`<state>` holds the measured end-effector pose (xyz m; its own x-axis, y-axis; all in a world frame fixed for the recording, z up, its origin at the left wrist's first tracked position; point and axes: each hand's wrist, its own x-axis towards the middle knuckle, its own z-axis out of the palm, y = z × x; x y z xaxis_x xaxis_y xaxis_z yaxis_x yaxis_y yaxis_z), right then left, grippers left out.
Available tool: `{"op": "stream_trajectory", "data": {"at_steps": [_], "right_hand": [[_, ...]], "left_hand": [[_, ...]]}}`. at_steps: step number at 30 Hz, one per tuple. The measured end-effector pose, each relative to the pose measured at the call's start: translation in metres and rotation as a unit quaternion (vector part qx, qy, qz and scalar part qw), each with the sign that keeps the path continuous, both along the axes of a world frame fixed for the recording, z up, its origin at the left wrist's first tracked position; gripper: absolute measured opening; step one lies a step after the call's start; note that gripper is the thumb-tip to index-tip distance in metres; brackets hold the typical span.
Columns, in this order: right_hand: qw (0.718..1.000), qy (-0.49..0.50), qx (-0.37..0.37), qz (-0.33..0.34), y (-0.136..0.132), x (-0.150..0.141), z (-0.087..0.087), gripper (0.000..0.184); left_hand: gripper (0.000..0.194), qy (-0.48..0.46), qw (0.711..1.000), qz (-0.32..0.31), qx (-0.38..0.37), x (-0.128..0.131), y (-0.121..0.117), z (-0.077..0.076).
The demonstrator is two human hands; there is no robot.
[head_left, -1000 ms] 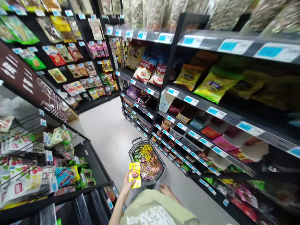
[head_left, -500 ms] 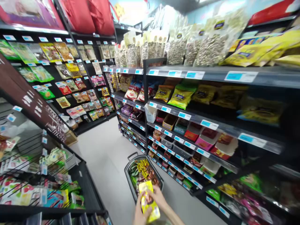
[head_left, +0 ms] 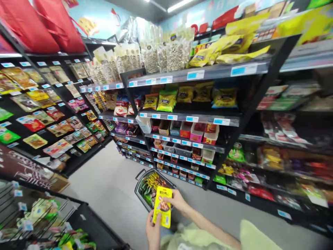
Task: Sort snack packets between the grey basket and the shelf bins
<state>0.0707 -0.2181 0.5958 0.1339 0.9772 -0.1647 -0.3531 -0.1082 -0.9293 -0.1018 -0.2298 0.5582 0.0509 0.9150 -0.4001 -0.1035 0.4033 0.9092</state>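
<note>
A yellow snack packet (head_left: 162, 206) is being held upright by both hands, low in the middle of the view and above the floor (head_left: 109, 194) of a shop aisle. The packet's lower left edge is being gripped by the left hand (head_left: 153, 232), whose fingers are closed on it, while its upper right corner is being pinched by the right hand (head_left: 177, 201). Just behind the packet, a dark shopping basket (head_left: 140, 184) filled with mixed snack packs is being left standing on the floor, close beside the lowest rack of the black shelves (head_left: 182, 118) on the right. These shelves are being lined with blue price tags and stocked with bags and boxes. More hanging packets are being displayed on the wall rack (head_left: 47, 118) at the left.
</note>
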Motion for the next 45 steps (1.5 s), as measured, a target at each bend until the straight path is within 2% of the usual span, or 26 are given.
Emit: {"op": "stream_trajectory", "data": {"at_steps": [3,6,8,11,13,19,25,29,34,39,45], "right_hand": [[0.998,0.016,-0.020,-0.051,-0.008,-0.007,0.016,0.057],[0.996,0.039,-0.048,-0.067,-0.021,-0.014,0.026,0.056],[0.998,0.043,-0.044,-0.020,-0.031,-0.015,0.029,0.054],[0.997,0.022,0.003,0.077,-0.046,-0.015,0.029,0.051],[0.995,0.008,0.032,0.090,-0.054,-0.013,0.027,0.050],[0.999,-0.021,0.017,0.027,-0.072,0.000,0.024,0.050],[0.999,-0.018,-0.008,0.028,-0.071,-0.001,0.033,0.049],[0.999,-0.011,0.007,0.038,-0.063,-0.010,0.043,0.052],[0.999,-0.033,0.010,0.003,-0.065,-0.009,0.048,0.050],[0.998,-0.043,-0.012,-0.034,-0.078,0.001,0.040,0.055],[0.998,-0.034,-0.008,-0.042,-0.078,-0.001,0.034,0.054]], "left_hand": [[0.068,-0.012,1.000,0.006,0.027,0.002,-0.002,0.017],[0.061,-0.034,0.998,-0.022,0.050,0.005,-0.001,0.019],[0.061,-0.052,0.996,-0.034,0.059,0.006,0.001,0.017],[0.061,-0.075,0.994,-0.036,0.069,0.009,0.000,0.017],[0.058,-0.076,0.993,-0.037,0.080,0.013,-0.004,0.020],[0.043,-0.038,0.993,-0.050,0.100,0.031,-0.021,0.039],[0.045,-0.116,0.992,-0.020,0.043,0.034,-0.026,0.054],[0.043,-0.155,0.987,-0.013,0.043,0.027,-0.019,0.062],[0.038,-0.162,0.986,-0.013,0.024,0.028,-0.017,0.068],[0.035,-0.130,0.990,-0.035,0.038,0.037,-0.026,0.072],[0.032,-0.129,0.991,-0.043,0.014,0.034,-0.025,0.075]]}}
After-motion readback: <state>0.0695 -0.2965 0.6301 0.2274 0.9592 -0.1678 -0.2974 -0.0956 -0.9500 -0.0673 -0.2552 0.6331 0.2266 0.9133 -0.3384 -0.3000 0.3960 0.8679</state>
